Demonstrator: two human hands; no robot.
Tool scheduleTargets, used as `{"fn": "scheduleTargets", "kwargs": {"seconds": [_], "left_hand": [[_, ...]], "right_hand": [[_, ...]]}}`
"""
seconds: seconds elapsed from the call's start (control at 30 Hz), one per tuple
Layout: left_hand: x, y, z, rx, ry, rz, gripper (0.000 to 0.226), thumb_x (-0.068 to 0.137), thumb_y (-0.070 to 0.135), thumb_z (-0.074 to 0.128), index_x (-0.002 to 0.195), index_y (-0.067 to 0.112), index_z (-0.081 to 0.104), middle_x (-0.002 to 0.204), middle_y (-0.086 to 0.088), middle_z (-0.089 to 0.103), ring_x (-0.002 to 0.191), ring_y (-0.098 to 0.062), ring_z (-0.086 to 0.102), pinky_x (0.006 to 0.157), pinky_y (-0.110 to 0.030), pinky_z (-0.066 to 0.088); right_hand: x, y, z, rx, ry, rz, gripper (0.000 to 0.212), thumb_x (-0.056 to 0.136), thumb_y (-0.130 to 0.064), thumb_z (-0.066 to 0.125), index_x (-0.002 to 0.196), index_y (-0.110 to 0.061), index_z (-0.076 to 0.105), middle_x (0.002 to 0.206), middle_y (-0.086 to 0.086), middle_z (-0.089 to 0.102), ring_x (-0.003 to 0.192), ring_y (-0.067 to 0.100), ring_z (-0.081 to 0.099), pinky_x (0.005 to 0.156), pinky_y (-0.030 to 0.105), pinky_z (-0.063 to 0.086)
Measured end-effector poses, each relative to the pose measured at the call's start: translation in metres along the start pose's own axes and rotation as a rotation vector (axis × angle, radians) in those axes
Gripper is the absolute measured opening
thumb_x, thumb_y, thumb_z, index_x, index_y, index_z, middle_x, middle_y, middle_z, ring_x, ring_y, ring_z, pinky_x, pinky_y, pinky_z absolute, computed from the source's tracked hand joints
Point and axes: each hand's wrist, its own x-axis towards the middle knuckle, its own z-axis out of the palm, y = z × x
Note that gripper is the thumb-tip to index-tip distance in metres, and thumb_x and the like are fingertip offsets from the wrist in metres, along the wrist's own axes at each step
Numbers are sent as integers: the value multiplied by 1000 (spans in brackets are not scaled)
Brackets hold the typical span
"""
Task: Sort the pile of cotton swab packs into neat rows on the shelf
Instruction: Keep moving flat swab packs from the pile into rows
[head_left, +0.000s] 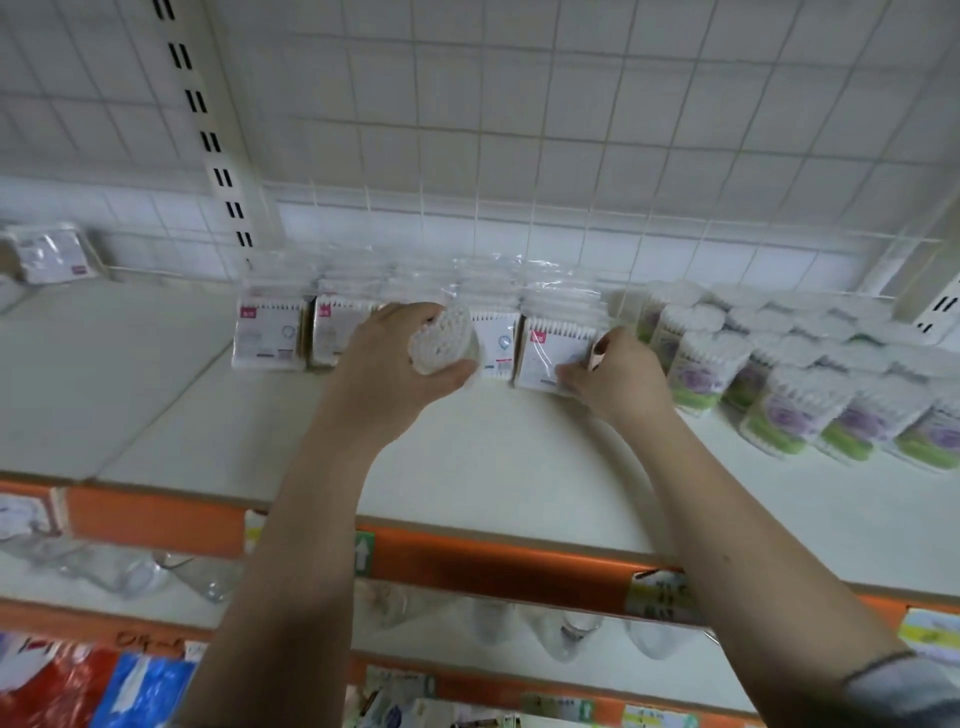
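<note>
Left hand (395, 358) wraps a round swab pack (441, 340) above the shelf (493, 467) while right hand (613, 371) pinches the rightmost flat pack (550, 353), which should be squared flush before the held one is placed.

Left hand (400, 358) covered most of the third flat pack (496, 345) in the row, and the pack it gripped (441, 340) showed only its swab-tip end. Right hand (615, 371) hid the lower right corner of the last flat pack (550, 353). Print on every label was too blurry to read, tbh. Round tubs (789, 410) ran off the right edge, couldn't count them. Far-left packs (49, 254) were smeared and partly cut off. Stuff on the lower shelves (130, 571) was just blur, and the right sleeve (914, 691) was cropped at the corner.
</note>
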Motion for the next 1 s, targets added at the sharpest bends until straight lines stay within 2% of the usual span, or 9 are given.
{"fn": "scheduleTargets", "kwargs": {"seconds": [0.1,0.2,0.33,0.43,0.5,0.6,0.7,0.83,1.0], "left_hand": [[-7,0,1,-54,20,-86,55,75,48,72,119,17,60,109,1,62,100,-17,57,84,-30,46],[-13,6,-2,-49,26,-119,55,74,60,60,106,15,64,95,-1,65,88,-18,59,79,-34,47],[-18,14,-6,-15,41,-103,54,80,64,50,84,11,59,73,-4,58,68,-17,51,62,-32,39],[-20,23,-4,-40,33,-70,42,89,52,51,83,11,59,70,-2,56,63,-15,49,58,-28,36],[-20,27,0,-84,14,-30,54,88,56,47,87,4,60,75,-12,60,65,-17,51,58,-21,36],[-21,36,8,-169,-33,-5,62,89,61,41,93,2,59,78,-13,59,64,-11,50,59,-13,35],[-23,48,18,-245,-81,-17,38,95,48,37,96,17,60,83,4,63,74,5,56,66,-6,40],[-25,65,36,-247,-117,37,33,99,36,30,105,23,60,90,11,56,74,27,46,70,5,31],[-19,78,68,-191,-157,4,38,101,34,32,122,16,58,110,3,60,100,-10,56,80,-19,35]], "right_hand": [[-5,1,-2,-28,75,-47,53,82,-30,69,117,0,42,118,20,55,109,33,53,72,31,35],[-13,-4,-6,48,63,-190,35,80,-27,70,104,-9,52,103,10,58,95,27,55,69,27,35],[-34,-13,-11,238,-222,-324,34,72,-22,79,99,-23,58,88,-9,57,77,11,56,66,11,42],[-49,-18,-12,366,-500,-350,56,67,-27,84,116,-26,57,107,-9,62,94,6,61,84,18,49],[-57,-16,-10,536,-579,-311,49,72,-28,80,116,-27,58,110,-7,67,100,8,64,90,26,50],[-66,-11,-12,826,-544,-166,29,79,-23,73,106,-20,64,107,3,70,98,14,65,93,31,49],[-71,-1,-19,1149,-485,-6,26,75,-12,69,101,-11,65,95,8,72,86,13,67,87,24,52],[-73,24,-42,1136,-225,18,30,77,-7,70,107,-10,64,99,4,72,90,14,68,92,30,51],[-85,59,-82,768,-8,-56,49,76,-13,75,123,-10,61,115,1,67,109,11,62,97,26,47]]}}
